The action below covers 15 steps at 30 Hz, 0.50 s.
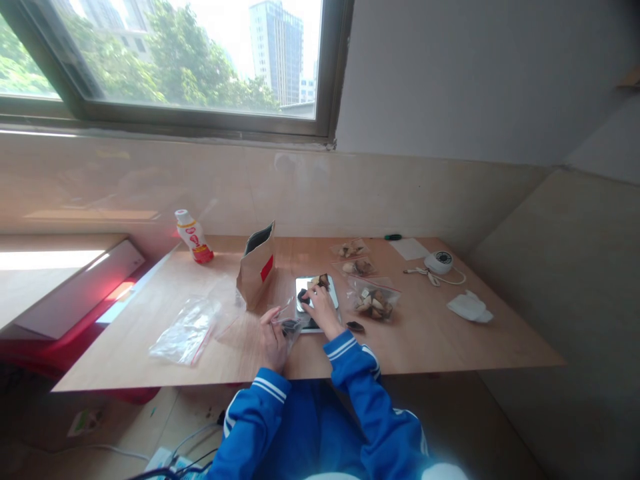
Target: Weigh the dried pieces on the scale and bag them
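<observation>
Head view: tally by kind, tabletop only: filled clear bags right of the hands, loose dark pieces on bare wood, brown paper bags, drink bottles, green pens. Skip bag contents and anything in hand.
Filled clear bags: 3
Loose dark piece: 1
Brown paper bag: 1
Drink bottle: 1
Green pen: 1
Total: 7

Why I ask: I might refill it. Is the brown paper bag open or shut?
Open. The brown paper bag has its top edges apart, and its dark inside shows.

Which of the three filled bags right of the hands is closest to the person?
The front bag: it looks largest and fullest; the other two lie behind it.
</observation>
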Tool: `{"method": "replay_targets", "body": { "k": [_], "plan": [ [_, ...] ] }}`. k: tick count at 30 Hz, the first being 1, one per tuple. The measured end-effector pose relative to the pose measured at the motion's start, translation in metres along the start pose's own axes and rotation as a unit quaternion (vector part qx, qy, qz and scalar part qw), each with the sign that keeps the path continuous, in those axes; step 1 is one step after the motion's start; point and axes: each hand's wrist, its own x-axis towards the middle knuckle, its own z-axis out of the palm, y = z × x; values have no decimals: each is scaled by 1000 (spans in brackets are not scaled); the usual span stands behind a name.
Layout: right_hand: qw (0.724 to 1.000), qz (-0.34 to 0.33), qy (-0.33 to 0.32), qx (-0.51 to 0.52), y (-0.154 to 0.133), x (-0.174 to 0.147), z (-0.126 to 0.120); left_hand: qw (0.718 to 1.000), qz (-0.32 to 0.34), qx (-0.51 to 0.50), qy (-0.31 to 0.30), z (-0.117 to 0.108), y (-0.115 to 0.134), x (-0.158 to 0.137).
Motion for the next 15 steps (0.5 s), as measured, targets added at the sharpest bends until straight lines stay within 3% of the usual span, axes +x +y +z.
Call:
{"method": "replay_targets", "body": {
  "k": [6, 15],
  "plan": [
    [994, 42, 33, 94, 11, -14, 1, 1000, 6, 11, 6, -2, 11, 3],
    [959, 135, 113, 221, 17, -29, -9, 1000, -29, 12, -3, 0, 9, 1]
  ]
}}
